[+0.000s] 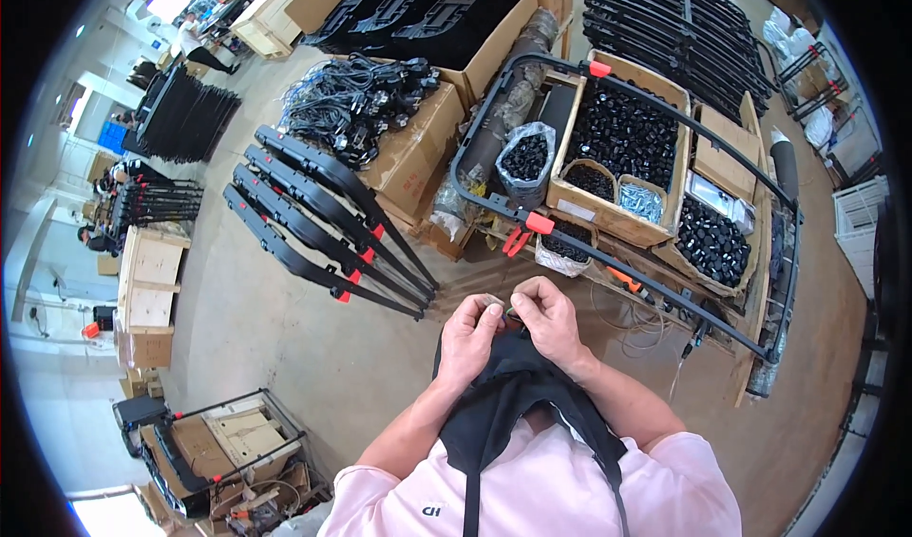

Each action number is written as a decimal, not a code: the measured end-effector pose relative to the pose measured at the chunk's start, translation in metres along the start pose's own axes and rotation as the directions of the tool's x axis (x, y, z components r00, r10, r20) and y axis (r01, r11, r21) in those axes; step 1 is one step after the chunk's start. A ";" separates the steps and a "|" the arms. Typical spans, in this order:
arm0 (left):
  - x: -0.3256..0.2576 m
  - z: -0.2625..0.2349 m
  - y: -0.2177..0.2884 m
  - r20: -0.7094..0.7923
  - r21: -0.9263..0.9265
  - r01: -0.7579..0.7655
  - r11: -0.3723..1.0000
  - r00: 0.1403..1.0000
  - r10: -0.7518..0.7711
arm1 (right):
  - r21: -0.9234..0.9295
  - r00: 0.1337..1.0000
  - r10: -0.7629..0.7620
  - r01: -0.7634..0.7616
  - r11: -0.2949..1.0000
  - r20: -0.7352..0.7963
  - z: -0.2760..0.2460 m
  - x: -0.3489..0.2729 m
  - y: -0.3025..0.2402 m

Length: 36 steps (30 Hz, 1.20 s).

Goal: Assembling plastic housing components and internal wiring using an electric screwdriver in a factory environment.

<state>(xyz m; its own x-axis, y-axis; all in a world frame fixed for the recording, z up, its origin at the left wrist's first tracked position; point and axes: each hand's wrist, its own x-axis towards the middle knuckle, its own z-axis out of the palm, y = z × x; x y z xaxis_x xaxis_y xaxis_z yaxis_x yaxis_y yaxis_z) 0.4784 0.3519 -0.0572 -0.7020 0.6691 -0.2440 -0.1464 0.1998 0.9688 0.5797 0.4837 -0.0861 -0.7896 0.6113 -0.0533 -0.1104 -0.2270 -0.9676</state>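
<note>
In front of my chest, my left hand (pixel 470 338) and my right hand (pixel 551 320) are close together, thumbs pressed against curled fingers. Both are closed in a pinch. Something small and dark shows between the fingertips, too small to name. Just below them is the black apron (pixel 503 371) I wear over a pink shirt. Beyond the hands, a black tubular frame (pixel 655 295) with red clips (pixel 539 224) lies across the workbench. Red-handled pliers (pixel 516 244) rest beside its near corner.
An open box of black plastic parts (pixel 622 124) is on the bench, with a container of silver screws (pixel 640 202) and a bag of dark pieces (pixel 527 157). Several black frames (pixel 323 219) stand on the floor to the left. Bundled cables (pixel 356 110) top a carton (pixel 413 152).
</note>
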 end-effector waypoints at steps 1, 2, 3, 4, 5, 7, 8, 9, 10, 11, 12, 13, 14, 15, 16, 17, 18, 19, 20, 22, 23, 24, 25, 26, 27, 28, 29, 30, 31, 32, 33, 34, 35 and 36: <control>-0.002 -0.003 0.000 -0.014 0.002 0.007 1.000 1.000 -0.007 | -0.104 0.997 0.069 -0.064 0.992 0.039 0.001 0.002 0.001; -0.002 -0.007 -0.001 -0.050 0.131 0.006 0.991 0.999 0.000 | -0.210 0.988 0.139 -0.122 0.970 0.069 0.003 0.004 0.002; -0.002 -0.010 -0.002 -0.082 0.258 0.011 0.966 0.997 0.010 | -0.246 0.958 0.257 -0.221 0.944 0.127 0.002 0.006 0.008; -0.001 -0.013 -0.006 -0.090 0.261 0.018 0.965 0.996 0.006 | -0.243 0.956 0.262 -0.224 0.944 0.135 0.005 0.007 0.009; 0.003 -0.017 -0.013 -0.095 0.200 0.005 0.980 0.995 0.014 | -0.208 0.937 0.277 -0.233 0.950 0.214 0.009 0.008 0.010; 0.013 -0.026 -0.036 -0.093 0.052 0.008 0.999 0.996 -0.003 | -0.253 0.906 0.296 -0.222 0.941 0.304 0.013 0.011 0.022; 0.017 -0.030 -0.041 -0.086 0.054 0.008 0.998 0.996 -0.003 | -0.251 0.908 0.295 -0.223 0.942 0.297 0.015 0.014 0.026; 0.021 -0.034 -0.045 -0.062 -0.071 0.069 0.995 0.995 -0.074 | -0.252 0.880 0.365 -0.296 0.921 0.304 0.017 0.017 0.030; 0.028 -0.036 -0.044 -0.026 -0.196 0.133 0.972 0.990 -0.140 | -0.255 0.848 0.433 -0.365 0.895 0.306 0.018 0.022 0.032; 0.035 -0.040 -0.043 -0.008 -0.196 0.134 0.971 0.990 -0.138 | -0.255 0.855 0.431 -0.365 0.895 0.290 0.017 0.026 0.037; 0.044 -0.046 -0.041 0.015 -0.227 0.146 0.963 0.989 -0.147 | -0.173 0.834 0.453 -0.419 0.891 0.315 0.014 0.029 0.042; 0.051 -0.051 -0.038 0.036 -0.259 0.161 0.952 0.987 -0.157 | -0.093 0.811 0.473 -0.472 0.877 0.344 0.013 0.032 0.045; 0.059 -0.056 -0.035 0.053 -0.264 0.166 0.950 0.986 -0.158 | -0.095 0.816 0.476 -0.473 0.876 0.327 0.014 0.035 0.048; 0.068 -0.062 -0.032 0.122 -0.258 0.204 0.944 0.977 -0.177 | -0.033 0.824 0.494 -0.506 0.862 0.278 0.015 0.039 0.052; 0.077 -0.066 -0.029 0.188 -0.250 0.240 0.938 0.962 -0.196 | 0.032 0.827 0.513 -0.533 0.845 0.232 0.018 0.044 0.055; 0.084 -0.068 -0.027 0.222 -0.249 0.242 0.938 0.957 -0.188 | -0.042 0.842 0.507 -0.509 0.860 0.182 0.021 0.050 0.058; 0.093 -0.072 -0.029 0.236 -0.253 0.248 0.935 0.953 -0.189 | -0.044 0.844 0.510 -0.511 0.859 0.167 0.023 0.051 0.061; 0.103 -0.079 -0.031 0.306 -0.218 0.261 0.940 0.933 -0.188 | -0.046 0.887 0.453 -0.450 0.892 0.091 0.032 0.055 0.052; 0.112 -0.086 -0.034 0.375 -0.182 0.271 0.945 0.908 -0.188 | -0.054 0.921 0.390 -0.388 0.920 0.014 0.040 0.058 0.047; 0.126 -0.095 -0.037 0.408 -0.122 0.259 0.958 0.893 -0.189 | -0.134 0.949 0.314 -0.317 0.939 -0.040 0.047 0.064 0.046; 0.132 -0.097 -0.038 0.435 -0.059 0.237 0.970 0.881 -0.189 | -0.324 0.960 0.277 -0.274 0.905 -0.038 0.048 0.068 0.046; 0.140 -0.097 -0.038 0.446 -0.061 0.247 0.967 0.874 -0.195 | -0.501 0.969 0.245 -0.225 0.836 -0.027 0.049 0.071 0.047; 0.145 -0.095 -0.036 0.447 -0.055 0.225 0.973 0.877 -0.177 | -0.501 0.967 0.251 -0.238 0.832 -0.043 0.051 0.074 0.049; 0.150 -0.093 -0.035 0.448 -0.049 0.203 0.978 0.880 -0.160 | -0.627 0.963 0.263 -0.239 0.742 -0.056 0.054 0.078 0.052; 0.155 -0.091 -0.044 0.461 -0.048 0.212 0.976 0.872 -0.167 | -0.737 0.959 0.275 -0.235 0.634 -0.069 0.056 0.081 0.055; 0.161 -0.090 -0.057 0.433 -0.033 0.187 0.982 0.888 -0.155 | -0.738 0.957 0.279 -0.241 0.631 -0.075 0.059 0.084 0.059; 0.167 -0.087 -0.063 0.411 -0.014 0.163 0.986 0.900 -0.143 | -0.797 0.960 0.270 -0.225 0.561 -0.081 0.059 0.086 0.064; 0.171 -0.085 -0.068 0.420 -0.014 0.169 0.985 0.895 -0.148 | -0.849 0.962 0.261 -0.206 0.486 -0.085 0.059 0.088 0.069; 0.175 -0.082 -0.069 0.429 -0.040 0.258 0.965 0.877 -0.217 | -0.848 0.959 0.264 -0.221 0.482 -0.100 0.058 0.088 0.076; 0.179 -0.080 -0.071 0.438 -0.063 0.345 0.937 0.853 -0.284 | -0.838 0.967 0.224 -0.223 0.497 -0.125 0.057 0.087 0.084; 0.184 -0.077 -0.072 0.450 -0.059 0.350 0.935 0.845 -0.288 | -0.829 0.972 0.183 -0.224 0.512 -0.149 0.055 0.087 0.091; 0.191 -0.076 -0.076 0.451 -0.094 0.382 0.919 0.840 -0.303 | -0.828 0.970 0.186 -0.232 0.511 -0.157 0.057 0.090 0.090; 0.199 -0.074 -0.080 0.451 -0.129 0.413 0.902 0.834 -0.318 | -0.735 0.936 0.270 -0.346 0.583 -0.227 0.058 0.095 0.088; 0.207 -0.073 -0.083 0.456 -0.126 0.417 0.900 0.830 -0.321 | -0.625 0.891 0.357 -0.453 0.637 -0.282 0.059 0.101 0.087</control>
<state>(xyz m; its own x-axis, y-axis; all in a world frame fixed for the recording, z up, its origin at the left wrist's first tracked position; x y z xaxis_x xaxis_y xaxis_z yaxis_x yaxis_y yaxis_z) 0.2943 0.4215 -0.1854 -0.2176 0.8180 -0.5325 -0.5122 0.3688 0.7757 0.4547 0.4808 -0.1613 -0.5728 0.6769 -0.4624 0.6640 0.0523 -0.7459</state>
